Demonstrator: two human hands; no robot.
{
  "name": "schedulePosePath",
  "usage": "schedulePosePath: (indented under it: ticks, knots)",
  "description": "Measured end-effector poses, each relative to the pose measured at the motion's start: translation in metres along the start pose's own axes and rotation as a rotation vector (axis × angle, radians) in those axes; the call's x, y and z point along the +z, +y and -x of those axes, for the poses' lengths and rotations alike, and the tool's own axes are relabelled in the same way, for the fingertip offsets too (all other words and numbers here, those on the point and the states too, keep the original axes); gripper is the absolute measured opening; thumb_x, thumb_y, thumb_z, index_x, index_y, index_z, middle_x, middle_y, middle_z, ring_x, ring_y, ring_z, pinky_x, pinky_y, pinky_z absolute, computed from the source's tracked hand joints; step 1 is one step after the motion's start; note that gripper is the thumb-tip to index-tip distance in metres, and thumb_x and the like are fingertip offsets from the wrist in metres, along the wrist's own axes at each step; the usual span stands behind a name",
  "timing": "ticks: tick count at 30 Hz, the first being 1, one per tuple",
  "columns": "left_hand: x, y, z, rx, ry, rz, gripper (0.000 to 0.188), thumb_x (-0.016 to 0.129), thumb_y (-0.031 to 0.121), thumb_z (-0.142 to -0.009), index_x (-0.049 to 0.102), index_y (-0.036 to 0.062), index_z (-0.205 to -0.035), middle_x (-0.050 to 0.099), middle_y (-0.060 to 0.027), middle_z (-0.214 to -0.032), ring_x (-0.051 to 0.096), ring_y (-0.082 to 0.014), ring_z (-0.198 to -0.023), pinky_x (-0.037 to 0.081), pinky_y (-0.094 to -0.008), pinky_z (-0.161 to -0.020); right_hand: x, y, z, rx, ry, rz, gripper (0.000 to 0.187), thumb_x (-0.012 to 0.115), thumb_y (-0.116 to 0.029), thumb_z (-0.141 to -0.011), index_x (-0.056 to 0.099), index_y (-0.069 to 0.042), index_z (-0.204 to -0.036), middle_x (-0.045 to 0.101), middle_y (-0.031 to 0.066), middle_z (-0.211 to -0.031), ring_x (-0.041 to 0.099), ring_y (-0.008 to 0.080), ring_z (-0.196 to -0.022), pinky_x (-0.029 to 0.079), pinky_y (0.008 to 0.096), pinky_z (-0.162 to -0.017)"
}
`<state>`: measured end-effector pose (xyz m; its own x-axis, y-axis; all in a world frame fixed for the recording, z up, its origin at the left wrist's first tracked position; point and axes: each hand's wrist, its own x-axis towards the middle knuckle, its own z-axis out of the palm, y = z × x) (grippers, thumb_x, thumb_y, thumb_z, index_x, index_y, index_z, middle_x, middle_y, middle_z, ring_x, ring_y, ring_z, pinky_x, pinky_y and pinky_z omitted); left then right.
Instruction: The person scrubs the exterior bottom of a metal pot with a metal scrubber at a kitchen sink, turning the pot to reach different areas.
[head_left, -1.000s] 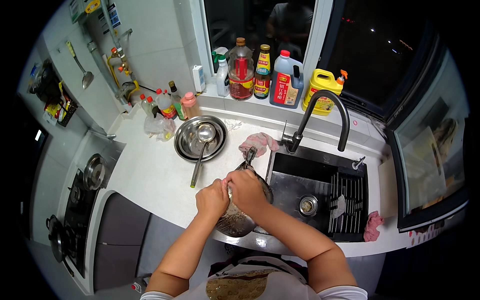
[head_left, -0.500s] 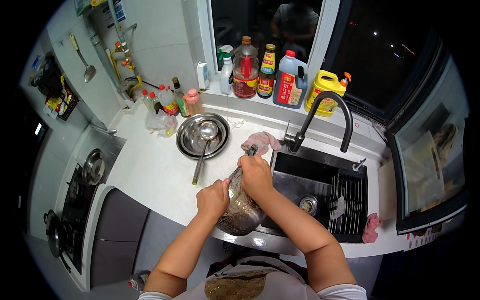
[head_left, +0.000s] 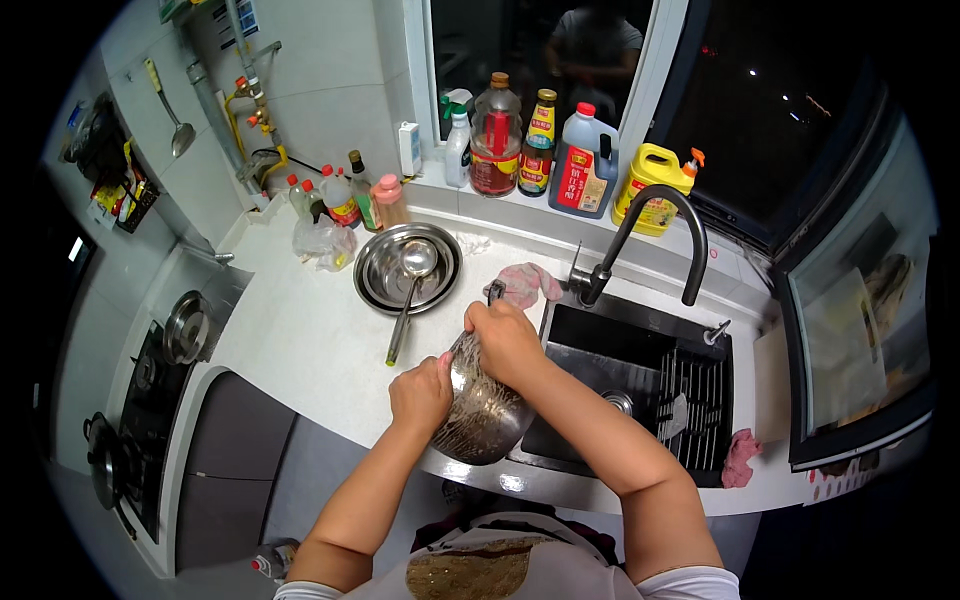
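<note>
A stained, scratched metal pot is tilted over the counter's front edge, just left of the sink. Brown marks streak its rounded surface. My left hand is closed on the pot's left side, thumb upward. Higher up, my right hand is closed over the pot's upper part, close to its dark handle. The fingers of both hands are partly hidden, and whether a small scrubber lies under either one does not show. A pink-and-white cloth lies just beyond the handle.
Left of the pot, nested steel bowls hold a ladle. The black sink has a tall faucet and a drying rack. Bottles line the windowsill. A gas stove stands far left.
Both hands and the pot have shifted slightly left, and the pot's handle leans a little more to the left. My right forearm now covers more of the sink drain.
</note>
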<state>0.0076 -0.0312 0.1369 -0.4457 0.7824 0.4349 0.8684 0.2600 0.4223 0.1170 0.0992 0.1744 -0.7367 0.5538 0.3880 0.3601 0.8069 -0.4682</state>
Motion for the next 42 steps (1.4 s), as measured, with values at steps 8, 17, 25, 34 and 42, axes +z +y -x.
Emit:
schedulePosePath:
  ticks: [8,17,25,34,42]
  knots:
    - [-0.004,0.004,0.007,0.007,-0.005,0.020,0.046,0.045,0.034,-0.097,0.055,0.0047,-0.062,0.055,-0.0199,-0.054,0.055,-0.0405,-0.049,0.044,-0.0475,-0.047,-0.028,0.007,0.002,0.505,0.310,-0.460,0.018,0.067,-0.013,-0.079,0.058,-0.002,-0.091,0.063,0.0161,-0.091,0.060,0.0341,-0.092,0.047,0.0390,-0.080]
    - [-0.004,0.005,0.007,-0.009,-0.027,0.021,0.045,0.045,0.033,-0.097,0.056,0.0045,-0.064,0.055,-0.0196,-0.053,0.056,-0.0401,-0.048,0.044,-0.0469,-0.046,-0.003,0.028,0.040,0.146,0.113,-0.289,0.051,0.077,-0.015,-0.069,0.060,-0.007,-0.117,0.060,0.0133,-0.089,0.061,0.0242,-0.081,0.049,0.0340,-0.073]
    - [-0.007,0.005,0.008,-0.014,-0.033,0.047,0.044,0.045,0.033,-0.097,0.057,0.0045,-0.065,0.056,-0.0193,-0.055,0.057,-0.0398,-0.051,0.045,-0.0471,-0.048,-0.036,0.016,0.028,0.279,-0.124,-0.312,0.033,0.078,-0.011,-0.070,0.067,-0.005,-0.101,0.057,0.0083,-0.079,0.055,0.0193,-0.067,0.047,0.0310,-0.064]
    - [-0.008,0.006,0.007,-0.014,-0.045,0.047,0.044,0.045,0.033,-0.097,0.057,0.0046,-0.066,0.056,-0.0190,-0.055,0.056,-0.0398,-0.050,0.044,-0.0471,-0.047,-0.017,0.023,0.041,0.013,0.001,-0.471,0.027,0.065,0.002,-0.076,0.067,-0.006,-0.102,0.058,0.0135,-0.110,0.057,0.0294,-0.100,0.047,0.0353,-0.088]
    - [-0.004,0.002,0.005,0.007,-0.033,0.041,0.044,0.046,0.033,-0.097,0.056,0.0052,-0.064,0.055,-0.0181,-0.053,0.056,-0.0389,-0.048,0.044,-0.0463,-0.046,-0.011,0.021,0.020,-0.051,0.019,-0.254,0.026,0.070,-0.005,-0.074,0.060,-0.006,-0.099,0.061,0.0123,-0.111,0.057,0.0307,-0.103,0.045,0.0392,-0.089]
